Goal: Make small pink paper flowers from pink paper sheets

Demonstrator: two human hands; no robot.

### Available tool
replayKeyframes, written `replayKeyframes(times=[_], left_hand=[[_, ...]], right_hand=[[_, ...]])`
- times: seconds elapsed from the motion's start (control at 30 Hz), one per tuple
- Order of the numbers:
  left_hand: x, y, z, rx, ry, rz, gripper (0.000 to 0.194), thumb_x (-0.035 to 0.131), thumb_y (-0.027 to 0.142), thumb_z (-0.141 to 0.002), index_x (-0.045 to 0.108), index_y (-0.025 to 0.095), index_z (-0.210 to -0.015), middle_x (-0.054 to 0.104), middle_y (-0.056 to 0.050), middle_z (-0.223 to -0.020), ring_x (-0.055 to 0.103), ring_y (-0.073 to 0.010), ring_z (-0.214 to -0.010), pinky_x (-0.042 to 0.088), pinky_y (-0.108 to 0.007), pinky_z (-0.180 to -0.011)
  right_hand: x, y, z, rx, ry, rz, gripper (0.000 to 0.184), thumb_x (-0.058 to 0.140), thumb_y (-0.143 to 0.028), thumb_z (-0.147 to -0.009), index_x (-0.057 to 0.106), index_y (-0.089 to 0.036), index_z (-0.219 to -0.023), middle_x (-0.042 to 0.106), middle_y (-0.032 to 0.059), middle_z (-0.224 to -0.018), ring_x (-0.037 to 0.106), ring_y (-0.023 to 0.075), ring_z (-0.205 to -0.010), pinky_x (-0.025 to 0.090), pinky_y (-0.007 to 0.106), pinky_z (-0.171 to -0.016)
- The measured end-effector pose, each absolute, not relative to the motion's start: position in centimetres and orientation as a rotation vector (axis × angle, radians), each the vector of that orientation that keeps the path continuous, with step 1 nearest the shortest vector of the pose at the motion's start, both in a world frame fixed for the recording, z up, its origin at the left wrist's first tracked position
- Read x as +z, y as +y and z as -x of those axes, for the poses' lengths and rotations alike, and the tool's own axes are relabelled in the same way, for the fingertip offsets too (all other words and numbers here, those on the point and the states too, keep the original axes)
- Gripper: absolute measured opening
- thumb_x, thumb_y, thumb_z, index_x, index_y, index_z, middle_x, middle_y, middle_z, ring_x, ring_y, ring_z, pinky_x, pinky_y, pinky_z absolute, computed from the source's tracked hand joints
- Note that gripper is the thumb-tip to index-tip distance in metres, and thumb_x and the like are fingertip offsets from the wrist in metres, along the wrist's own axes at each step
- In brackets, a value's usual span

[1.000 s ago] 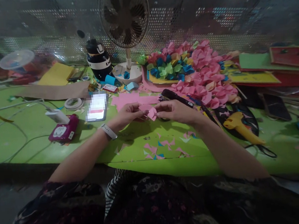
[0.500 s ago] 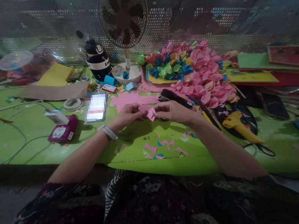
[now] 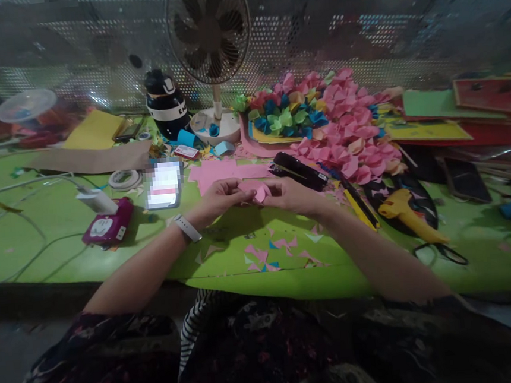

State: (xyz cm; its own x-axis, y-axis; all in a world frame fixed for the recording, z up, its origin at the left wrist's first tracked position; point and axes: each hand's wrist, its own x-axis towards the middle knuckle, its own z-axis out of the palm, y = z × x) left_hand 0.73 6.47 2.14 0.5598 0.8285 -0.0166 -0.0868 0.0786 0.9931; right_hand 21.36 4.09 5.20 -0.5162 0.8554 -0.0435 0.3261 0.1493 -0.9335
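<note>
Perforated screening [image 3: 303, 26] backs a bright green table [image 3: 221, 266] with a fan [image 3: 208, 31] and a heap of mostly pink paper shapes [image 3: 347, 112] at its rear. Near the middle, the left hand [image 3: 223, 199] and right hand [image 3: 294, 197] are close together, thumbs and fingers pinching one small pink paper piece [image 3: 261, 193] between them (its folds are too small to tell). Just beyond lie pink sheets [image 3: 215, 172] and a black stapler [image 3: 301, 171]; scraps [image 3: 257, 253] lie nearer.
</note>
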Motion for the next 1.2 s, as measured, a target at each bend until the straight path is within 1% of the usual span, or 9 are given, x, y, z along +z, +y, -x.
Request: replayKeyframes(times=[0.1,0.27,0.4,0.53,0.7,0.8,0.97,1.1,1.2], left_hand=[[2.0,6.7,-0.6,0.825,0.724,-1.267,0.04,0.086,0.041,-0.068,0.069,0.012,-0.09,0.074,-0.005,-0.084,0.069,-0.0133,-0.074,0.053,-0.026,-0.073],[1.9,7.0,-0.5,0.869,0.729,-1.247,0.038,0.085,0.039,-0.07,0.069,0.012,-0.09,0.075,-0.005,-0.084,0.071,-0.0137,-0.076,0.054,-0.026,-0.074],[2.1,7.0,-0.6,0.877,0.717,-1.234,0.039,0.087,0.039,-0.067,0.069,0.011,-0.088,0.074,-0.004,-0.081,0.07,-0.0122,-0.072,0.055,-0.025,-0.073],[2.1,6.9,-0.6,0.876,0.713,-1.22,0.038,0.087,0.039,-0.067,0.069,0.012,-0.088,0.075,-0.004,-0.081,0.071,-0.0127,-0.074,0.056,-0.026,-0.075],[2.2,6.8,-0.6,0.863,0.719,-1.223,0.039,0.088,0.04,-0.066,0.069,0.012,-0.086,0.074,-0.004,-0.078,0.07,-0.0132,-0.072,0.056,-0.027,-0.075],[2.3,6.7,-0.7,0.868,0.74,-1.228,0.04,0.089,0.041,-0.064,0.069,0.012,-0.084,0.074,-0.004,-0.076,0.069,-0.0128,-0.069,0.055,-0.027,-0.073],[2.2,6.7,-0.7,0.882,0.725,-1.224,0.034,0.088,0.038,-0.065,0.07,0.013,-0.081,0.073,-0.003,-0.075,0.066,-0.0113,-0.067,0.053,-0.026,-0.071],[2.0,6.7,-0.7,0.872,0.711,-1.251,0.034,0.087,0.037,-0.067,0.07,0.013,-0.084,0.073,-0.002,-0.075,0.065,-0.0099,-0.067,0.052,-0.024,-0.07],[1.9,6.8,-0.7,0.864,0.704,-1.272,0.036,0.087,0.038,-0.067,0.071,0.013,-0.087,0.073,-0.002,-0.078,0.066,-0.0098,-0.069,0.051,-0.024,-0.07]], right_hand=[[5.3,4.1,-21.6,1.414,-1.871,1.055,0.029,0.069,-0.031,-0.075,0.072,-0.017,-0.1,0.072,0.0052,-0.101,0.062,0.0183,-0.092,0.048,0.033,-0.086],[6.1,4.0,-21.8,1.451,-1.8,1.111,0.027,0.067,-0.027,-0.077,0.075,-0.019,-0.101,0.073,0.0044,-0.097,0.064,0.0175,-0.088,0.05,0.032,-0.085],[6.3,4.0,-21.7,1.515,-1.707,1.078,0.023,0.065,-0.028,-0.078,0.077,-0.019,-0.096,0.073,0.0048,-0.095,0.065,0.0178,-0.088,0.051,0.034,-0.086],[5.8,4.1,-21.7,1.531,-1.66,1.071,0.021,0.066,-0.03,-0.079,0.077,-0.02,-0.094,0.074,0.0049,-0.096,0.066,0.0182,-0.091,0.052,0.035,-0.09],[5.2,4.3,-21.8,1.507,-1.677,1.081,0.019,0.065,-0.029,-0.079,0.077,-0.02,-0.091,0.073,0.0045,-0.094,0.065,0.017,-0.089,0.051,0.034,-0.09],[5.0,4.4,-21.9,1.495,-1.685,1.078,0.019,0.065,-0.028,-0.078,0.077,-0.019,-0.09,0.072,0.004,-0.092,0.065,0.0163,-0.087,0.051,0.033,-0.089],[5.3,4.4,-21.8,1.494,-1.703,1.082,0.022,0.064,-0.029,-0.077,0.077,-0.019,-0.092,0.072,0.0045,-0.091,0.064,0.0166,-0.086,0.05,0.032,-0.086],[5.6,4.2,-21.6,1.431,-1.733,1.164,0.02,0.066,-0.032,-0.075,0.075,-0.017,-0.084,0.071,0.0046,-0.085,0.061,0.0162,-0.08,0.047,0.031,-0.079],[5.6,4.2,-21.5,1.397,-1.772,1.196,0.02,0.064,-0.033,-0.075,0.072,-0.016,-0.08,0.071,0.0047,-0.084,0.059,0.0153,-0.077,0.043,0.03,-0.075]])
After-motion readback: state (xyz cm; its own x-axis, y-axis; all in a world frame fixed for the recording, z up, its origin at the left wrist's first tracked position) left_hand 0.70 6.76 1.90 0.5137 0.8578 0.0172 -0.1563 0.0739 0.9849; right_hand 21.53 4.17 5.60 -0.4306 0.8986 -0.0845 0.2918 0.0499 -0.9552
